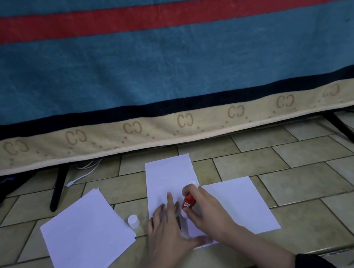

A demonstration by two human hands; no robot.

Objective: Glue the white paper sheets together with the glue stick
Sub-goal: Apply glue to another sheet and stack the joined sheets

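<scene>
Gripping glue stick (188,201), right hand (205,211)

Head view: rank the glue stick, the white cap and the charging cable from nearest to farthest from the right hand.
From the right hand:
1. Glue stick, gripped in it.
2. White cap, left, beyond the left hand.
3. Charging cable, far left under the towel.

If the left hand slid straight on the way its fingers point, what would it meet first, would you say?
The left hand lies flat on the middle sheet, fingers pointing away from the person. Straight ahead is only bare paper, then the sheet's far edge and floor tiles. The glue stick sits just right of that line.
</scene>
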